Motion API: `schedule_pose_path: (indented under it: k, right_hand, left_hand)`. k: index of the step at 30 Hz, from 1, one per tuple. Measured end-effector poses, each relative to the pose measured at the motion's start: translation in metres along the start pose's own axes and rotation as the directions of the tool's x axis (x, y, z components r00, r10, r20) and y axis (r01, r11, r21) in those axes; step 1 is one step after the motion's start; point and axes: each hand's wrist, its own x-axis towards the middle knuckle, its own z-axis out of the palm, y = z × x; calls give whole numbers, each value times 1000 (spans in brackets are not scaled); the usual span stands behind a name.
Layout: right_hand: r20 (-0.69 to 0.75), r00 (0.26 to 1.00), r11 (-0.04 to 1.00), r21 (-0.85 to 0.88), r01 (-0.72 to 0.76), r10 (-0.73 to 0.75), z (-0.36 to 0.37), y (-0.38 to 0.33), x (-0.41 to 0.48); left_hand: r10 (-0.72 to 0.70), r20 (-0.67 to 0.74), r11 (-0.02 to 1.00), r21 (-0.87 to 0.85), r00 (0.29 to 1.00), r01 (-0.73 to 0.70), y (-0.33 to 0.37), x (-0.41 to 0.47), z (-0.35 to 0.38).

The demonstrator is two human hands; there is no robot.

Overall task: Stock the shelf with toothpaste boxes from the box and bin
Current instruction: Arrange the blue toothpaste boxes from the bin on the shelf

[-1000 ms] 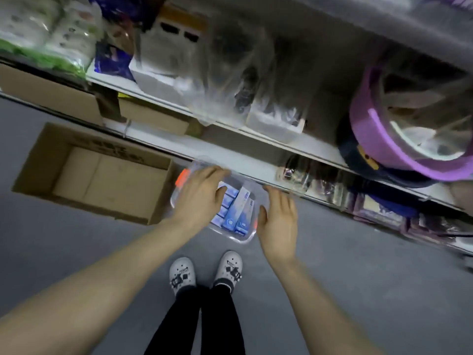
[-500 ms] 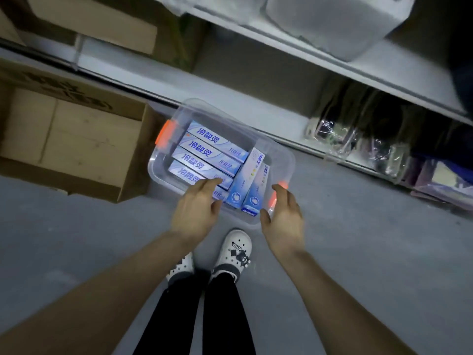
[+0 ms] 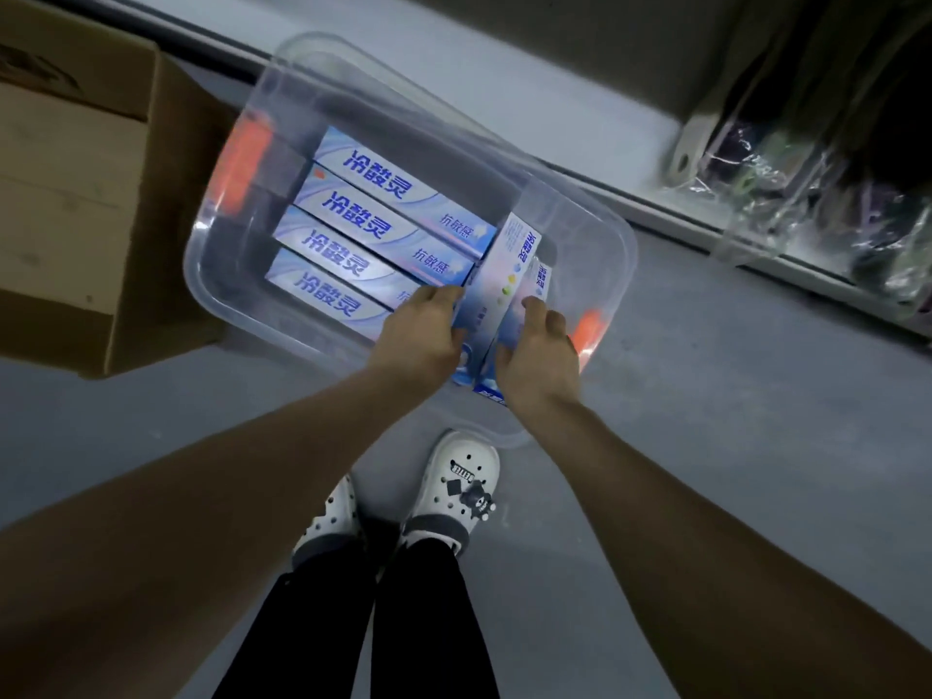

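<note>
Two on-edge toothpaste boxes (image 3: pixel 512 274) stand side by side at the right end of the clear bin (image 3: pixel 217 290), clamped between both hands. Left grip (image 3: pixel 418 335) has its fingers curled against the left box, thumb on its near end. Right grip (image 3: pixel 534 355) has its fingers hooked over the right box, thumb on its near side. Both are closed on the pair, which sits low in the bin. Four flat toothpaste boxes (image 3: pixel 383 229) lie in a row left of them, touching. Orange latches (image 3: pixel 247 169) on both bin ends. Bin sits on the grey floor (image 3: pixel 731 446); open cardboard box (image 3: pixel 75 194) just left. Bottom shelf (image 3: pixel 655 204) behind, with bagged goods (image 3: pixel 807 194). White clogs (image 3: pixel 459 491) below the bin.
</note>
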Motion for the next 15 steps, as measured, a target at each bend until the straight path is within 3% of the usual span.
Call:
schedule_pose_path:
  k: [9, 15]
  right_hand:
    - [-12, 999, 993, 109, -39, 40, 21, -1, 43]
    - [-55, 992, 966, 237, -99, 115, 28, -10, 68]
  left_hand:
    - [27, -5, 999, 22, 1000, -27, -4, 44, 27]
    - [-17, 42, 993, -113, 999, 21, -9, 50, 24]
